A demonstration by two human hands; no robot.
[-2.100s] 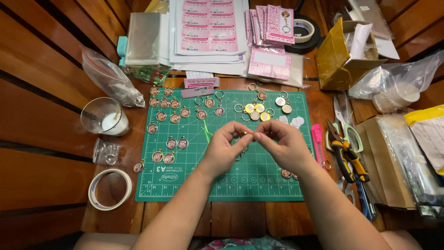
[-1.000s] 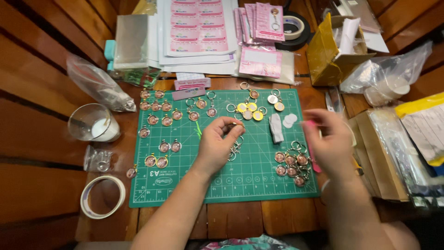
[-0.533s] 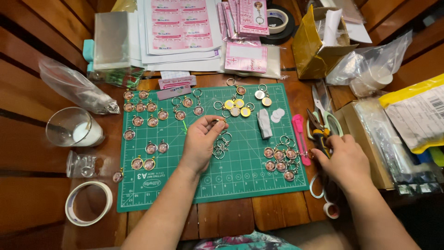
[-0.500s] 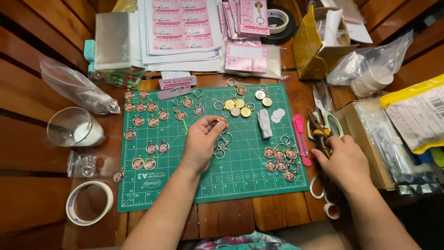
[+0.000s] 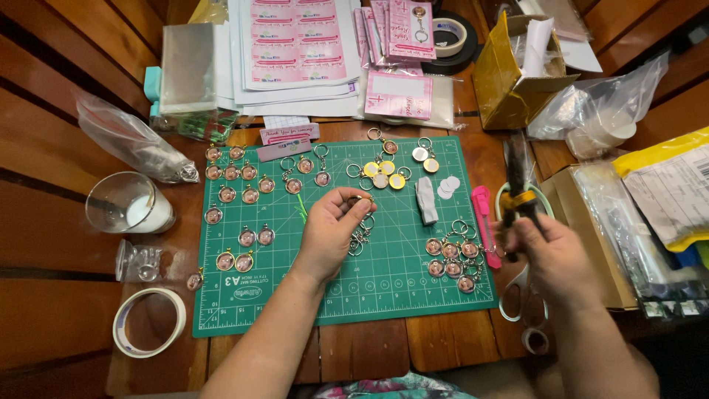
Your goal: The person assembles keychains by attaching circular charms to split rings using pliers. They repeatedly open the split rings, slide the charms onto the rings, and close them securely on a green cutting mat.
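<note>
Brass-coloured and small, the ring (image 5: 360, 198) sits pinched at the fingertips of your left hand (image 5: 330, 231), over the middle of the green mat (image 5: 384, 288). A loose cluster of key rings (image 5: 360, 238) lies on the mat just under that hand. Your left fingers are narrowed onto the ring, thumb against forefinger.

Your right hand (image 5: 550, 255) is closed around the pliers (image 5: 515, 185), held off the mat's right edge with the dark tips pointing away from you. You grip them at the yellow band, so the handles are hidden in your fist and I cannot tell whether the tips stand apart.

To do this well, I judge you should keep the ring held high and steady, with its gap turned toward the right, so the pliers can meet it from the side rather than from above. Slide your grip back along the handles for finer control.

Mind the path between the 2 hands. A grey strip (image 5: 426, 199) and white discs (image 5: 447, 186) lie just right of your left hand, a pink cutter (image 5: 484, 222) lies along the mat's edge, and a heap of finished charms (image 5: 452, 255) sits below them. Scissors (image 5: 521, 310) lie under your right wrist. The most open room is the lower middle of the mat, near you; rows of charms (image 5: 240, 193) fill the left part.
</note>
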